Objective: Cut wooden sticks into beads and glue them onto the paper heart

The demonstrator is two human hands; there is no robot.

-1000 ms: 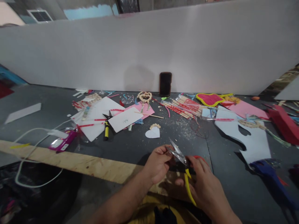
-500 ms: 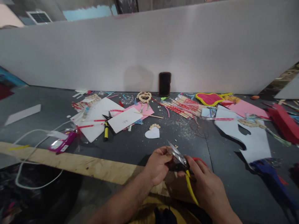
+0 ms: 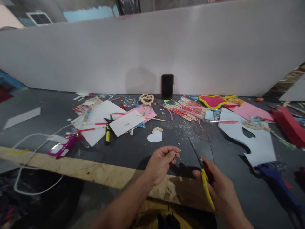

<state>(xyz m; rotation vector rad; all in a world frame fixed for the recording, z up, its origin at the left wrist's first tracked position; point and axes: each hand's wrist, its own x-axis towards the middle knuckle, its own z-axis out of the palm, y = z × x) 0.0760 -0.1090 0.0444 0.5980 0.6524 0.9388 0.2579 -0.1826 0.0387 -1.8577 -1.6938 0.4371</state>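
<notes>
My left hand (image 3: 163, 163) is closed in a pinch above the dark tabletop. Between its thumb and forefinger is a small pale piece (image 3: 179, 151), mostly covered by the fingertips. My right hand (image 3: 218, 184) grips a pair of scissors (image 3: 199, 157) by the yellow handle, blades pointing up and away from me, apart from the left hand. Beyond the left hand lies a white paper heart (image 3: 154, 137), with small cream-coloured bits (image 3: 157, 129) along its top edge. A tiny loose bit (image 3: 178, 144) rests on the table close to the left fingertips.
Red-and-natural sticks (image 3: 186, 109) lie at the back beneath a standing phone (image 3: 167, 86). Pliers (image 3: 108, 132) and white cards (image 3: 127, 122) are left of centre. A purple glue gun (image 3: 63, 147) with a white cord is at left; cut white board (image 3: 259, 143) and a blue tool (image 3: 274, 175) at right.
The scissors have moved away to the right from the left hand, in my right hand. My left hand stays in nearly the same place, its pinched fingertips now uncovered by the blades.
</notes>
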